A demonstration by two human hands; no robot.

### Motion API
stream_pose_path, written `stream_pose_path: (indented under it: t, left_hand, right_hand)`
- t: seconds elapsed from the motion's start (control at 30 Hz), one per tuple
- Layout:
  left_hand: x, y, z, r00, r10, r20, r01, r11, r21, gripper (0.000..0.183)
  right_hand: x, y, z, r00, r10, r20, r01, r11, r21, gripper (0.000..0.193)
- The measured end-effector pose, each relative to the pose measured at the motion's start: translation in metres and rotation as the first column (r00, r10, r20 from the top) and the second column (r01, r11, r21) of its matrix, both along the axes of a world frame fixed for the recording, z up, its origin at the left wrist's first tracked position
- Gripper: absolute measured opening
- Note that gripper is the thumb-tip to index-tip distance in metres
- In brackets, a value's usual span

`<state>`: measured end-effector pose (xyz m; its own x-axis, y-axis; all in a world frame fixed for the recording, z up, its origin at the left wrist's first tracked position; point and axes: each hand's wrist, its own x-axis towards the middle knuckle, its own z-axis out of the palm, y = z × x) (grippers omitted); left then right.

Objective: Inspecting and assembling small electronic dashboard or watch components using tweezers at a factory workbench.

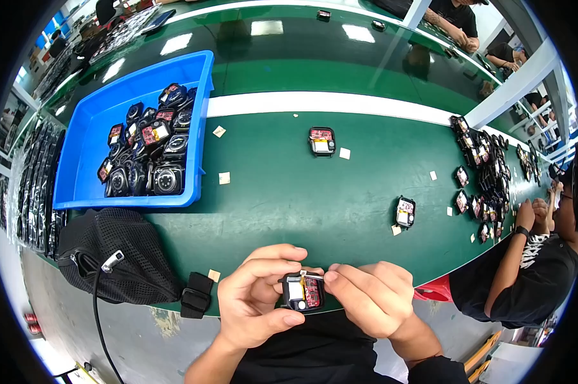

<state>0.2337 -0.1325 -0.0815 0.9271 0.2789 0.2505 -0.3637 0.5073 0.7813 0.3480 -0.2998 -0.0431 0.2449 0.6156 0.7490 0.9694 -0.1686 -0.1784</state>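
My left hand [253, 297] is closed round an opened smartwatch case [303, 292], its thumb below and its fingers behind and above. Inside the black case show a red circuit board, a silvery block and a small round part. My right hand [373, 296] pinches at the case's upper right edge, where a thin pale piece runs along the top; what its fingertips hold is too small to name. Two more opened watch cases lie on the green bench [269, 192]: one watch case [322, 141] farther off, another watch case [404, 212] to the right.
At the left stands a blue bin [84, 153] heaped with watch cases. A black mesh bag [119, 256] and a black strap [197, 295] lie at the bench's near edge. Several small paper squares [224, 178] are scattered about. Many cases [487, 169] are piled at right, beside a co-worker [525, 269].
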Motion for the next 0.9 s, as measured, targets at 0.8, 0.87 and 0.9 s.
stream_pose_path:
  t: [0.8, 0.87, 0.9]
  left_hand:
    - [-0.001, 0.001, 0.003, 0.999, 0.008, -0.050, -0.008, 1.000, 0.012, 0.061]
    - [-0.002, 0.001, 0.004, 0.998, 0.013, -0.056, -0.012, 1.000, 0.013, 0.060]
    - [-0.002, 0.000, 0.004, 0.998, 0.016, -0.062, -0.015, 1.000, 0.013, 0.060]
  right_hand:
    - [-0.001, -0.002, -0.005, 0.971, 0.027, -0.239, -0.026, 1.000, 0.007, 0.026]
    - [-0.002, -0.002, -0.007, 0.970, 0.021, -0.242, -0.017, 1.000, 0.017, 0.026]
    - [-0.003, -0.002, -0.008, 0.969, 0.014, -0.246, -0.008, 1.000, 0.025, 0.026]
